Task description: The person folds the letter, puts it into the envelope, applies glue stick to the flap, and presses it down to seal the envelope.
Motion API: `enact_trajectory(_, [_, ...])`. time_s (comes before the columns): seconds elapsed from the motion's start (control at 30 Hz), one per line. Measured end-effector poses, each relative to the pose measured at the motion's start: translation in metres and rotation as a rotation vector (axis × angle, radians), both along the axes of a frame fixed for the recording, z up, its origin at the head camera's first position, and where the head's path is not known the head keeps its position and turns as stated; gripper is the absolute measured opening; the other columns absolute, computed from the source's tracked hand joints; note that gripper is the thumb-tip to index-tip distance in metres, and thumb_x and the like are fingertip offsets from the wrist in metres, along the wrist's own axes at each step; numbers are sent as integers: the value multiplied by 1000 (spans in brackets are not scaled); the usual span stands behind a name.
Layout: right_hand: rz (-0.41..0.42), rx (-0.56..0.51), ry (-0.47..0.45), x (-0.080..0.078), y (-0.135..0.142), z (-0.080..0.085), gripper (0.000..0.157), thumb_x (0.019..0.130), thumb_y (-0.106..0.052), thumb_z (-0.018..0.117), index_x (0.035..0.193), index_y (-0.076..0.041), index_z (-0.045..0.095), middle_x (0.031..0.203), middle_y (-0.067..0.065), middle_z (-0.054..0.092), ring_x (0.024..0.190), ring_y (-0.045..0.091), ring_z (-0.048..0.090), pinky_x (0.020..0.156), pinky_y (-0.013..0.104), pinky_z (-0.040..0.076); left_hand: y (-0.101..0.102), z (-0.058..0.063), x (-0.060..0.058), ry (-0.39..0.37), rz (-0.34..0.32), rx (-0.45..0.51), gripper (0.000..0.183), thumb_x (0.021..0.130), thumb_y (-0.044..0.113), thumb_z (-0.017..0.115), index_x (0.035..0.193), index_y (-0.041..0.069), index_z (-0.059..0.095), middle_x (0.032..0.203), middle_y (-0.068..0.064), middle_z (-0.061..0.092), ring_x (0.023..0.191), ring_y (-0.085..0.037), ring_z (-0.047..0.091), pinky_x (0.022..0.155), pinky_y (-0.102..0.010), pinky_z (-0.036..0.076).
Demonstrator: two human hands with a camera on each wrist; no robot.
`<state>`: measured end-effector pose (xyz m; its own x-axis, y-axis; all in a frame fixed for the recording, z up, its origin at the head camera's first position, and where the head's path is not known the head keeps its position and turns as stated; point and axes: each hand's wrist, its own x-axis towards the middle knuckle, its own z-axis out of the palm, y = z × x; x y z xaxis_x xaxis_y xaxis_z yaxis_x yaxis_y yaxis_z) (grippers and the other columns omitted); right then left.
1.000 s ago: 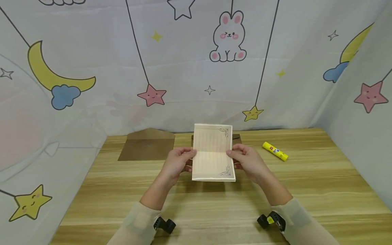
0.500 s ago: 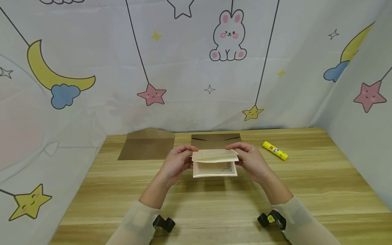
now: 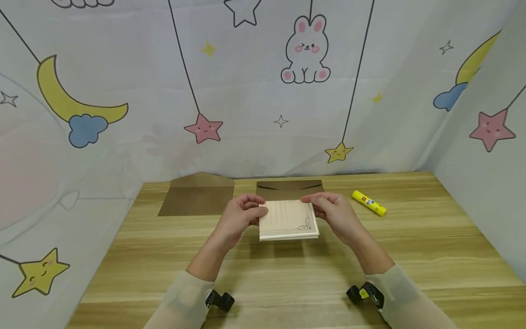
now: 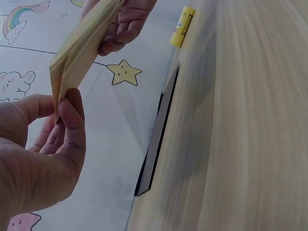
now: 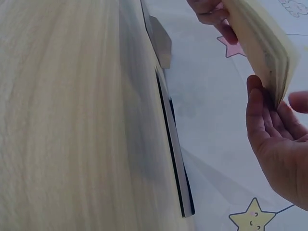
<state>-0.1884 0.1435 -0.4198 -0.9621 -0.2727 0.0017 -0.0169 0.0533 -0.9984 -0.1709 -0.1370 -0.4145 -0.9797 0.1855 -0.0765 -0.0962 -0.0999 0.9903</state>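
Note:
Folded cream letter paper (image 3: 287, 220), lined and with a scroll ornament in one corner, is held above the table in the head view. My left hand (image 3: 239, 218) pinches its left edge, thumb on the front face. At the opposite edge, my right hand (image 3: 338, 217) holds it with fingers behind and along the fold at the top. In the right wrist view the right thumb (image 5: 299, 101) stands apart from the paper (image 5: 262, 48). Layered sheets show edge-on in the left wrist view, where the paper (image 4: 79, 53) slopes between both hands.
A brown envelope (image 3: 197, 201) with its flap raised lies at the back left. Behind the paper lies another brown envelope (image 3: 289, 186), flap folded down, partly covered from view. A yellow glue stick (image 3: 369, 203) rests to the right on the wooden table (image 3: 287, 288).
The letter paper's upper half has folded down toward me onto the lower half. Both hands stay about where they were, and the rear envelope has come into view. The left thumb now lies on the front.

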Motion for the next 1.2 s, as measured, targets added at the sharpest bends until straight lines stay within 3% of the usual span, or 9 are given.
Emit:
enact_trajectory(0.17, [-12, 73, 75, 0, 1, -1, 27, 105, -11, 69, 129, 2, 69, 117, 16, 72, 103, 24, 70, 91, 33, 60, 1, 0, -1, 49, 33, -37, 36, 94, -6, 73, 129, -5, 63, 90, -3, 74, 76, -15, 66, 70, -29, 58])
enact_trajectory(0.33, [-21, 137, 140, 1, 4, -1, 32, 103, -12, 72, 133, -2, 66, 110, 15, 73, 100, 27, 72, 92, 45, 61, 2, 1, -1, 109, 87, -146, 19, 97, 1, 75, 115, -4, 71, 92, -8, 78, 83, -16, 70, 76, -30, 59])
enact_trajectory(0.43, [-41, 209, 205, 1, 4, -1, 24, 103, -17, 73, 125, -7, 72, 108, 10, 74, 100, 28, 72, 88, 41, 61, 2, 1, -1, 161, 117, -202, 11, 99, 6, 76, 108, -1, 75, 92, -9, 79, 84, -16, 70, 76, -30, 58])
enact_trajectory(0.57, [-57, 330, 343, 0, 3, -2, 11, 103, -16, 73, 113, -10, 75, 101, 3, 74, 94, 26, 72, 78, 31, 59, 2, 2, 0, 279, 149, -306, 8, 99, 12, 77, 103, 4, 80, 93, -5, 78, 83, -16, 69, 74, -27, 56])
enact_trajectory(0.7, [-65, 483, 519, 2, 0, 0, 4, 102, -11, 73, 105, -12, 75, 94, -4, 74, 90, 17, 70, 78, 37, 59, 4, 4, 1, 404, 168, -411, 7, 99, 15, 79, 100, 9, 81, 90, 0, 76, 79, -16, 66, 70, -26, 54])
enact_trajectory(0.8, [-56, 553, 635, 4, -2, 2, 4, 101, -8, 74, 103, -11, 75, 94, -5, 73, 89, 15, 69, 79, 45, 60, 7, 5, 4, 457, 173, -440, 6, 99, 16, 78, 99, 11, 82, 89, 3, 76, 78, -16, 66, 69, -27, 54])
enact_trajectory(1.03, [-24, 550, 866, 10, -14, 6, 8, 95, -2, 78, 97, -10, 76, 93, -3, 73, 86, 13, 68, 74, 38, 59, 20, 6, 14, 530, 147, -468, 5, 98, 15, 79, 99, 11, 82, 89, 6, 76, 79, -14, 67, 69, -29, 57])
enact_trajectory(1.2, [-31, 528, 1040, 20, -27, 13, 10, 91, -2, 81, 95, -10, 76, 92, -4, 73, 87, 16, 67, 77, 42, 51, 34, 7, 23, 641, 100, -510, 4, 98, 13, 79, 100, 11, 82, 91, 5, 78, 77, -14, 70, 68, -30, 59])
